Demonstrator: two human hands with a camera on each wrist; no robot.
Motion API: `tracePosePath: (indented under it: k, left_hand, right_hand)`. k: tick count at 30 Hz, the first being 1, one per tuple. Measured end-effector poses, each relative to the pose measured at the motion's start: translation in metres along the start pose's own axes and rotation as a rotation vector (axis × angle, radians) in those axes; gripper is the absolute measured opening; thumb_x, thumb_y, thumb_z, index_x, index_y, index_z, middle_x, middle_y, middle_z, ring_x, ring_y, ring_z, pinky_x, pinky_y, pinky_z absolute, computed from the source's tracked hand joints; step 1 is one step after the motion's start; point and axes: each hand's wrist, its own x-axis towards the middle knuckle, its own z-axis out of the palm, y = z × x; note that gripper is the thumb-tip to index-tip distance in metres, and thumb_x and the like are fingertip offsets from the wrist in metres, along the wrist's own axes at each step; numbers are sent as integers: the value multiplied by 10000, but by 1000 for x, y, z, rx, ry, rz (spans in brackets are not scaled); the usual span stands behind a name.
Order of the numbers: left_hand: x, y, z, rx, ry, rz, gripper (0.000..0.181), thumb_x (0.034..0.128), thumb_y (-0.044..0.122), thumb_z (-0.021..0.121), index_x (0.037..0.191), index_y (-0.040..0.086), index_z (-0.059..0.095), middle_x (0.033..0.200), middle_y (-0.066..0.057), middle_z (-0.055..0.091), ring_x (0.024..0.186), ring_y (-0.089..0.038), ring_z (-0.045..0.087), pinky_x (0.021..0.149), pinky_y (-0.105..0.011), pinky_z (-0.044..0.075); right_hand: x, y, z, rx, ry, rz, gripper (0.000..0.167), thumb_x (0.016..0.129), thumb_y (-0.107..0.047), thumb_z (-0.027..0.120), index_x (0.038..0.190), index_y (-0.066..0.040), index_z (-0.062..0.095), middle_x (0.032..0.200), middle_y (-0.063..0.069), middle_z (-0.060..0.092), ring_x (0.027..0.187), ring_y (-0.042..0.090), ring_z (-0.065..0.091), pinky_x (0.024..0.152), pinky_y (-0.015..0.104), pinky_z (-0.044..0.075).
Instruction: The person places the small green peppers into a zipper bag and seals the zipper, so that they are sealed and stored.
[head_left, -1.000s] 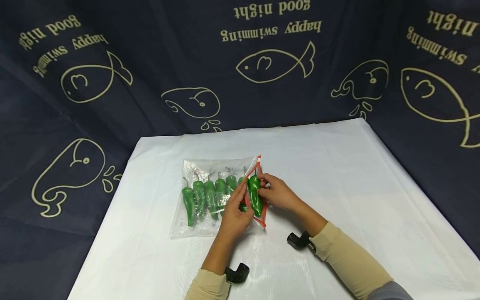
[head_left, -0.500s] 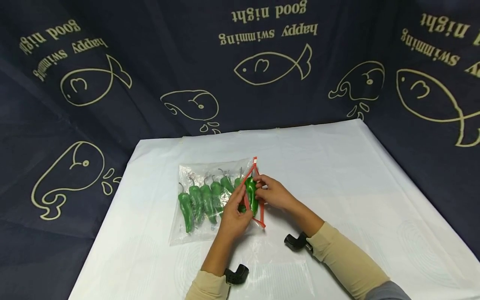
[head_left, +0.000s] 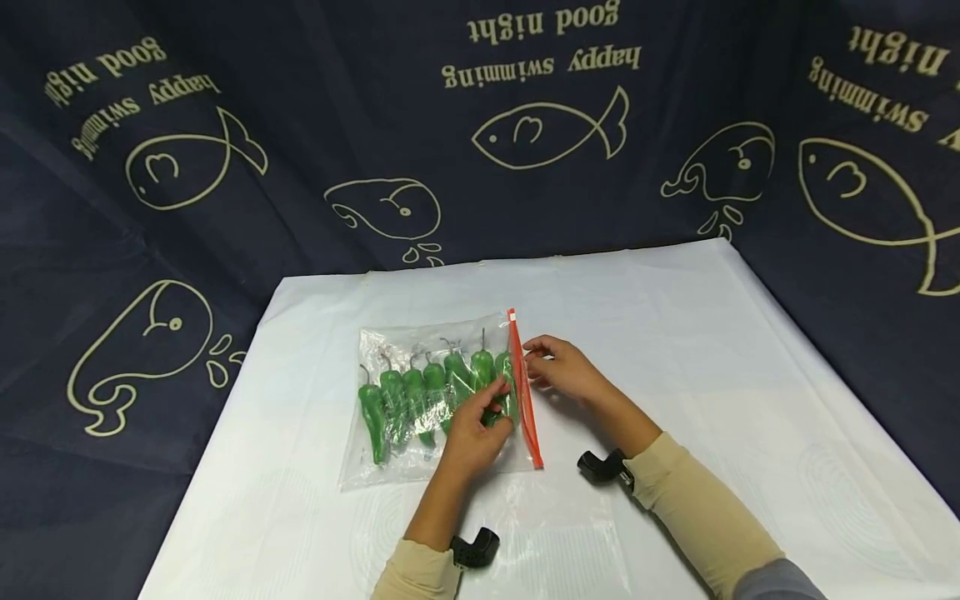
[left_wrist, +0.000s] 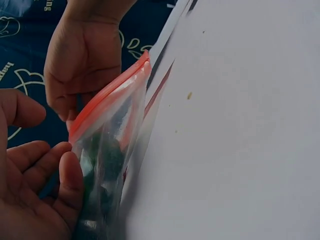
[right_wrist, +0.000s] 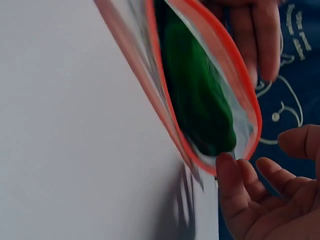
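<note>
A clear zip bag [head_left: 352, 477] with a red-edged mouth [head_left: 528, 408] lies on the table, its mouth facing right. Several green peppers [head_left: 372, 421] sit side by side inside it. The pepper nearest the mouth [right_wrist: 195, 85] lies within the rim, which gapes in the right wrist view. My left hand [head_left: 474, 433] rests over the bag beside the mouth, its fingers loose and gripping nothing. Just right of the mouth is my right hand [head_left: 566, 368], fingers loosely bent; in the right wrist view one fingertip [right_wrist: 227, 162] is at the pepper's lower end.
A white cloth covers the table [head_left: 675, 333]. A faint clear plastic sheet [head_left: 555, 542] lies in front of the bag. Dark blue fabric [head_left: 450, 217] with fish and whale drawings hangs behind. Each forearm wears a black wrist camera [head_left: 475, 547].
The last pepper has gone left into the bag and left my right hand's hold. My left hand has let go of the red rim, and the mouth has narrowed.
</note>
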Motion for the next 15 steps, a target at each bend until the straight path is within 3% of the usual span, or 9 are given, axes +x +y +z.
tracePosePath:
  k: [7, 15]
  left_hand:
    - [-1, 2, 0, 98, -21, -4, 566, 764, -1, 643, 1329, -7, 614, 1198, -105, 686, 958, -279, 617, 837, -316, 506]
    - [0, 3, -1, 140, -35, 22, 529, 770, 31, 634, 1297, -17, 637, 1163, -108, 700, 940, -286, 614, 779, -301, 503]
  right_hand:
    - [22, 3, -17, -11, 45, 39, 433, 959, -126, 522, 1334, 91, 513, 1237, 249, 573, 1084, 406, 609, 830, 433, 548]
    - [53, 2, -18, 71, 37, 151, 431, 988, -223, 536, 1351, 9, 526, 1314, 195, 575, 1141, 318, 599, 856, 403, 528]
